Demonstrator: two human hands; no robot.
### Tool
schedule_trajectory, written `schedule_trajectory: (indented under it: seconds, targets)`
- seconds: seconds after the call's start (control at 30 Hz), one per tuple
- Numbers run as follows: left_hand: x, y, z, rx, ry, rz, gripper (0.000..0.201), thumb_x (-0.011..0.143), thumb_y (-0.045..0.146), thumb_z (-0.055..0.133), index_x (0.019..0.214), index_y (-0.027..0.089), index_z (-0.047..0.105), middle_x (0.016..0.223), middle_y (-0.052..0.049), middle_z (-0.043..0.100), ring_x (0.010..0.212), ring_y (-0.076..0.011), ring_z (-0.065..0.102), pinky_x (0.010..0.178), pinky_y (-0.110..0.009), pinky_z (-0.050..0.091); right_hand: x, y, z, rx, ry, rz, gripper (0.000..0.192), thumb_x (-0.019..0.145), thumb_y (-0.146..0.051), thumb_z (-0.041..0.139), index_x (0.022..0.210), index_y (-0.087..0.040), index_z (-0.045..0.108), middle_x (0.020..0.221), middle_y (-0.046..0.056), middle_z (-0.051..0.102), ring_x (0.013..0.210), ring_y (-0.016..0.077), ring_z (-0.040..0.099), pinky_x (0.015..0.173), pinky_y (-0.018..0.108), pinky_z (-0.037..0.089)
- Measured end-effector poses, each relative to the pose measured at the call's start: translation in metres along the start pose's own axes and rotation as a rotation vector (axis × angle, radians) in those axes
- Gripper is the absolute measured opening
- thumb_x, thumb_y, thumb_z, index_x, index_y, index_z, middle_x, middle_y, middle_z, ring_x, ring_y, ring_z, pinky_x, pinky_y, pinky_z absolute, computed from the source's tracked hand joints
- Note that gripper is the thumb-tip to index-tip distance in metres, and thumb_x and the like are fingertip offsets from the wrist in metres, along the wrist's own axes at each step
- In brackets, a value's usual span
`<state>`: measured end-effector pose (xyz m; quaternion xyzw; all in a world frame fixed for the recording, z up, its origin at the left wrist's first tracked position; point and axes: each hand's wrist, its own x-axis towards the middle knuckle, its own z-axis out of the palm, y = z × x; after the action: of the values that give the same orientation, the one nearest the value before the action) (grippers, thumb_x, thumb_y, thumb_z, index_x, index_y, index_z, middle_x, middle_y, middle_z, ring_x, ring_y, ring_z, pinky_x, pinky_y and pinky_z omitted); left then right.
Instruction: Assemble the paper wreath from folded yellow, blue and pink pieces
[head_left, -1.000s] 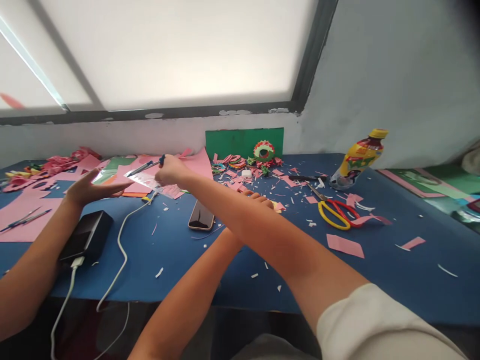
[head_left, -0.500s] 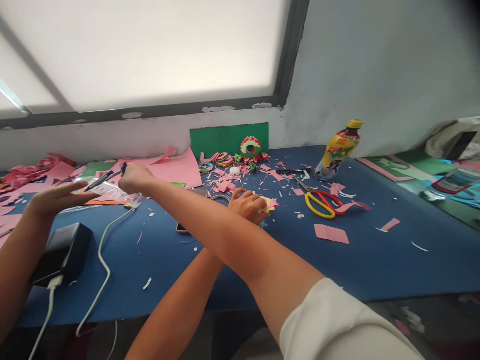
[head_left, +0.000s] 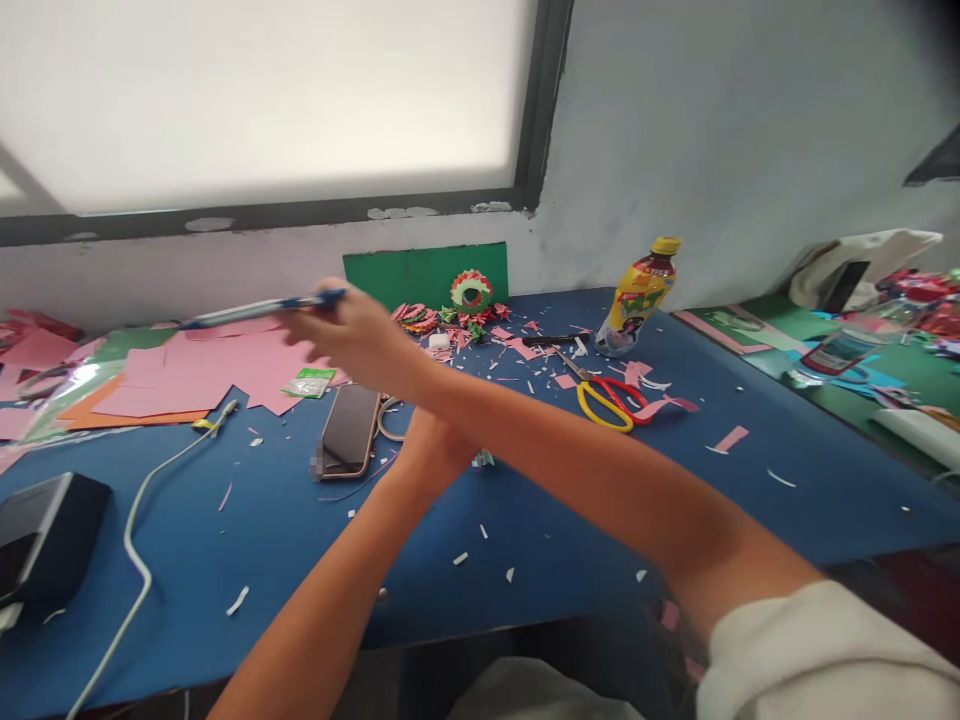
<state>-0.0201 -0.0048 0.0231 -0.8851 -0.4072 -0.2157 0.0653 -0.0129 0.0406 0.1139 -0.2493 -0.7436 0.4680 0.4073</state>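
Our right hand (head_left: 360,335) clamped on the pen (head_left: 259,310), now lifted clear of the co-worker's hand that has gone, left hand (head_left: 435,450) mostly hidden beneath, grip unclear, bottle (head_left: 637,297) at two o'clock holding dark drink, tabletop (head_left: 750,500).

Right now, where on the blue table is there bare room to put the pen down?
Barest: the blue table right of the scissors, a few scraps only, and the front strip between the white cable and the left forearm. Crowded: pink paper sheets at left, scraps by the bottle, the phone. The right hand holds the pen.
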Motion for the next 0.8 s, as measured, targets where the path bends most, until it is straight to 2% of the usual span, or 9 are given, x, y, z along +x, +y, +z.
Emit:
schedule_trajectory:
  seconds: [0.07,0.13,0.2,0.27,0.4,0.57,0.7,0.8]
  targets:
    - [-0.001,0.002,-0.003,-0.012,0.063,0.016,0.012,0.083,0.029,0.055,0.079,0.020,0.062,0.082,-0.003,0.068,0.082,-0.0200,0.059,0.088,-0.041,0.037,-0.039,0.010,-0.048,-0.062,0.162,-0.011,0.037,0.073,-0.047,0.061,0.074,-0.021,0.036,0.072,-0.003,0.058,0.061,0.0087,0.054,0.054,0.021,0.042]
    - [-0.002,0.003,-0.006,-0.014,0.135,0.067,0.010,0.082,0.029,0.058,0.079,0.021,0.061,0.081,0.000,0.069,0.081,-0.0181,0.059,0.091,-0.040,0.033,-0.077,0.020,-0.091,-0.142,0.305,0.069,0.040,0.068,-0.042,0.067,0.077,-0.022,0.035,0.074,-0.003,0.059,0.057,0.0088,0.054,0.051,0.022,0.043]
    - [-0.002,0.006,-0.009,-0.004,0.196,0.103,0.007,0.081,0.027,0.060,0.078,0.020,0.061,0.078,0.001,0.069,0.078,-0.0169,0.059,0.090,-0.039,0.031,-0.112,0.028,-0.120,-0.122,0.355,0.168,0.044,0.065,-0.041,0.070,0.080,-0.023,0.032,0.086,-0.001,0.062,0.049,0.0080,0.054,0.042,0.022,0.041]
    - [-0.002,0.007,-0.010,0.002,0.221,0.125,0.004,0.080,0.024,0.061,0.078,0.020,0.060,0.078,0.002,0.069,0.077,-0.0161,0.060,0.089,-0.037,0.031,-0.139,0.034,-0.135,-0.089,0.319,0.222,0.046,0.065,-0.042,0.070,0.079,-0.024,0.030,0.093,0.001,0.063,0.042,0.0070,0.052,0.037,0.022,0.040]
    - [-0.002,0.011,-0.010,0.044,0.228,0.173,0.001,0.080,0.020,0.060,0.079,0.020,0.060,0.075,0.003,0.067,0.076,-0.0153,0.059,0.091,-0.036,0.030,-0.165,0.041,-0.135,-0.045,0.197,0.312,0.041,0.069,-0.043,0.067,0.078,-0.022,0.033,0.095,0.004,0.063,0.045,0.0079,0.056,0.040,0.022,0.046]
    - [-0.003,0.014,-0.010,0.090,0.252,0.221,0.006,0.081,0.018,0.058,0.078,0.020,0.062,0.076,0.002,0.067,0.078,-0.0154,0.059,0.095,-0.037,0.029,-0.168,0.048,-0.127,0.066,0.043,0.348,0.037,0.070,-0.037,0.067,0.078,-0.023,0.034,0.096,0.002,0.061,0.054,0.0089,0.059,0.043,0.022,0.049]
    - [-0.003,0.020,-0.011,0.087,0.286,0.248,0.007,0.082,0.017,0.056,0.079,0.020,0.062,0.077,0.002,0.068,0.077,-0.0148,0.059,0.095,-0.037,0.031,-0.172,0.047,-0.125,0.120,0.065,0.386,0.033,0.072,-0.034,0.066,0.080,-0.024,0.035,0.091,0.000,0.060,0.070,0.0125,0.061,0.049,0.023,0.052]
    - [-0.004,0.026,-0.012,0.085,0.332,0.256,0.005,0.081,0.016,0.058,0.079,0.020,0.060,0.074,0.003,0.068,0.076,-0.0145,0.059,0.094,-0.037,0.032,-0.176,0.045,-0.122,0.160,0.109,0.389,0.031,0.073,-0.030,0.065,0.079,-0.023,0.035,0.085,-0.001,0.060,0.068,0.0112,0.059,0.056,0.025,0.053]
